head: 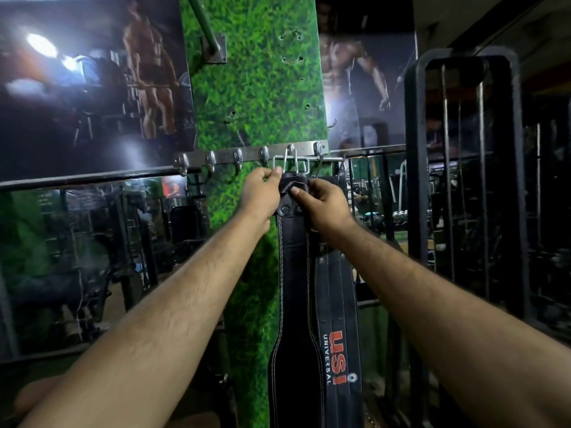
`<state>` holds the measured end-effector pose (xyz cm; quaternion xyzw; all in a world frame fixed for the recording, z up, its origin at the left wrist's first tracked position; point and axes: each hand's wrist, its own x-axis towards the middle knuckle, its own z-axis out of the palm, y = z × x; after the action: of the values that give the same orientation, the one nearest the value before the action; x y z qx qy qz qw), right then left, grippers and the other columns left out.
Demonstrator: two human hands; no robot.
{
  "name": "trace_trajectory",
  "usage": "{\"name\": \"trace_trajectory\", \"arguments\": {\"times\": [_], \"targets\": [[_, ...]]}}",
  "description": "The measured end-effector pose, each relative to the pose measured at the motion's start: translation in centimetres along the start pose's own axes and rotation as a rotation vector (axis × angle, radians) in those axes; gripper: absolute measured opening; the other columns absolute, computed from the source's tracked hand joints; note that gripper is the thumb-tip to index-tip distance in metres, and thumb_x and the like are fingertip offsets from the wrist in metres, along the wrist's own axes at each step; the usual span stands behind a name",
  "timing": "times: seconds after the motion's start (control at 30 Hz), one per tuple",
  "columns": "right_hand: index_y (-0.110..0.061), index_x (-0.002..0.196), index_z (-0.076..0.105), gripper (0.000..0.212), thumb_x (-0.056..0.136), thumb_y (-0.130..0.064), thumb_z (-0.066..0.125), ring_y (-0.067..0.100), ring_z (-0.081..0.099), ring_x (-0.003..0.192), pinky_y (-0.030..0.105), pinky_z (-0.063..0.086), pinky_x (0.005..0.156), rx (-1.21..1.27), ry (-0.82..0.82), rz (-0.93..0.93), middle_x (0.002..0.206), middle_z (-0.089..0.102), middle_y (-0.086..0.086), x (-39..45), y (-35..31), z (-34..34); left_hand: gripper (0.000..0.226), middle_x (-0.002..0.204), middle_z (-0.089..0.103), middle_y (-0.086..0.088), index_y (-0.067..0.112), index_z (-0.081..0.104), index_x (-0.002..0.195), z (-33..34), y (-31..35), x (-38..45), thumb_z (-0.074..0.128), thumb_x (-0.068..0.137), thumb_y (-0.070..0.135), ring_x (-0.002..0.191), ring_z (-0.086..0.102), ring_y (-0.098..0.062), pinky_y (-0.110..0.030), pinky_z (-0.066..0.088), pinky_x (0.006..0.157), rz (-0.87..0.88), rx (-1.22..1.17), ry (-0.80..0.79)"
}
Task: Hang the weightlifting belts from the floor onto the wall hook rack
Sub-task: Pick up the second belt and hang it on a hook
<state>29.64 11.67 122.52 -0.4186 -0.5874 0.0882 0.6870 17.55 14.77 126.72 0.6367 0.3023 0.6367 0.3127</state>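
A steel hook rack (225,156) runs across the green grass-print pillar, with several hooks. A black leather belt with white stitching (292,273) hangs straight down, and its metal buckle (291,164) is at the fifth hook from the left. My left hand (261,193) pinches the belt's top edge beside the buckle. My right hand (324,203) grips the folded strap just under the buckle, thumb on its front. A second black belt (338,329) printed USI UNIVERSAL hangs to the right, partly behind the first, from a hook near the rack's right end.
Several hooks on the left of the rack hold nothing. A black rail (92,177) and mirrors run along both sides of the pillar under wall posters. A black machine frame (463,180) stands close on the right.
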Motion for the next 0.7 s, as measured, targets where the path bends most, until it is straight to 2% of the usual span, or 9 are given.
{"name": "trace_trajectory", "arguments": {"times": [0.07, 0.17, 0.23, 0.33, 0.4, 0.5, 0.63, 0.7], "targets": [[-0.016, 0.102, 0.074, 0.035, 0.082, -0.044, 0.073, 0.024, 0.076, 0.088, 0.050, 0.061, 0.086, -0.052, 0.026, 0.037, 0.091, 0.079, 0.001, 1.3, 0.2, -0.1, 0.027, 0.085, 0.069, -0.006, 0.009, 0.066, 0.094, 0.9, 0.5, 0.9, 0.057, 0.101, 0.033, 0.082, 0.069, -0.029, -0.042, 0.057, 0.070, 0.008, 0.045, 0.026], [-0.021, 0.102, 0.075, 0.055, 0.069, -0.064, 0.066, 0.020, 0.076, 0.088, 0.049, 0.060, 0.087, -0.132, 0.013, 0.066, 0.091, 0.079, -0.004, 3.3, 0.4, -0.2, 0.031, 0.094, 0.072, -0.011, 0.005, 0.067, 0.097, 2.1, 0.4, 2.5, 0.056, 0.101, 0.034, 0.085, 0.068, -0.026, -0.037, 0.056, 0.071, -0.009, 0.072, 0.064], [-0.023, 0.106, 0.075, 0.062, 0.067, -0.069, 0.064, 0.021, 0.075, 0.091, 0.047, 0.060, 0.087, -0.166, 0.022, 0.092, 0.093, 0.079, -0.004, 4.3, 0.7, -0.1, 0.033, 0.094, 0.072, -0.012, 0.003, 0.066, 0.095, 2.5, 0.1, 3.4, 0.056, 0.101, 0.034, 0.085, 0.068, -0.027, -0.037, 0.056, 0.072, -0.036, 0.071, 0.084], [-0.021, 0.107, 0.076, 0.043, 0.081, -0.055, 0.070, 0.024, 0.075, 0.092, 0.046, 0.061, 0.085, -0.201, 0.003, 0.129, 0.095, 0.079, -0.001, 5.1, 0.8, 0.5, 0.036, 0.093, 0.073, -0.012, 0.003, 0.066, 0.095, 2.7, -0.7, 4.4, 0.056, 0.100, 0.037, 0.088, 0.071, -0.030, -0.041, 0.059, 0.078, -0.074, 0.066, 0.136], [-0.023, 0.106, 0.076, 0.037, 0.083, -0.051, 0.071, 0.023, 0.075, 0.090, 0.046, 0.061, 0.085, -0.201, 0.007, 0.147, 0.094, 0.079, -0.001, 5.3, 1.1, 1.0, 0.034, 0.085, 0.070, -0.011, 0.006, 0.066, 0.086, 2.6, -1.3, 4.6, 0.056, 0.100, 0.035, 0.078, 0.067, -0.026, -0.035, 0.055, 0.071, -0.086, 0.059, 0.166], [-0.023, 0.106, 0.076, 0.034, 0.086, -0.050, 0.070, 0.024, 0.074, 0.092, 0.045, 0.061, 0.086, -0.227, 0.006, 0.179, 0.097, 0.079, 0.000, 4.8, 2.0, 1.6, 0.035, 0.074, 0.065, -0.011, 0.013, 0.059, 0.070, 2.5, -2.7, 4.6, 0.058, 0.099, 0.032, 0.069, 0.061, -0.023, -0.035, 0.051, 0.063, -0.117, 0.036, 0.170], [-0.023, 0.105, 0.075, 0.036, 0.088, -0.053, 0.067, 0.026, 0.074, 0.091, 0.046, 0.061, 0.085, -0.219, 0.024, 0.246, 0.096, 0.078, 0.003, 3.6, 2.9, 1.9, 0.033, 0.073, 0.060, -0.007, 0.017, 0.052, 0.069, 2.3, -4.2, 4.3, 0.062, 0.097, 0.031, 0.070, 0.055, -0.020, -0.031, 0.047, 0.064, -0.120, 0.031, 0.162], [-0.023, 0.107, 0.075, 0.036, 0.090, -0.053, 0.064, 0.026, 0.073, 0.093, 0.041, 0.060, 0.085, -0.225, 0.045, 0.267, 0.099, 0.078, 0.003, 3.0, 2.6, 2.0, 0.035, 0.070, 0.059, -0.005, 0.018, 0.051, 0.066, 2.3, -4.4, 4.1, 0.065, 0.095, 0.032, 0.068, 0.054, -0.020, -0.032, 0.046, 0.064, -0.101, 0.008, 0.181]]}}
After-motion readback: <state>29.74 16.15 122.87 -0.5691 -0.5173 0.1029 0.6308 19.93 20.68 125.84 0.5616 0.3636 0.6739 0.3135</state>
